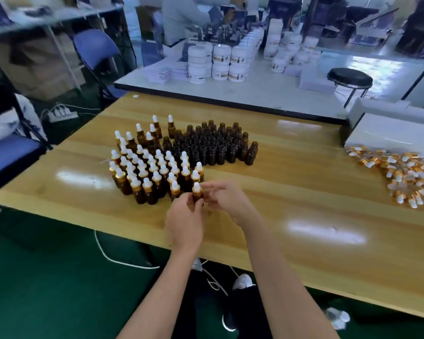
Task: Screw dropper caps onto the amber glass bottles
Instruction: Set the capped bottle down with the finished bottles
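An amber glass bottle (197, 199) with a gold-collared white dropper cap (196, 187) stands between my hands at the front of the wooden table (291, 204). My left hand (185, 222) grips the bottle's body from the left. My right hand (227, 198) pinches at the bottle's cap and neck from the right. Just behind stands a cluster of several capped bottles (147, 167). Further back is a block of several uncapped amber bottles (213, 145). A pile of loose dropper caps (402, 174) lies at the table's right edge.
A white box (392, 133) sits at the table's far right corner. Behind is a white table (230, 89) with stacked white jars (220, 62), a black stool (349, 78) and a blue chair (93, 47). A person stands at the back. Cables lie on the green floor.
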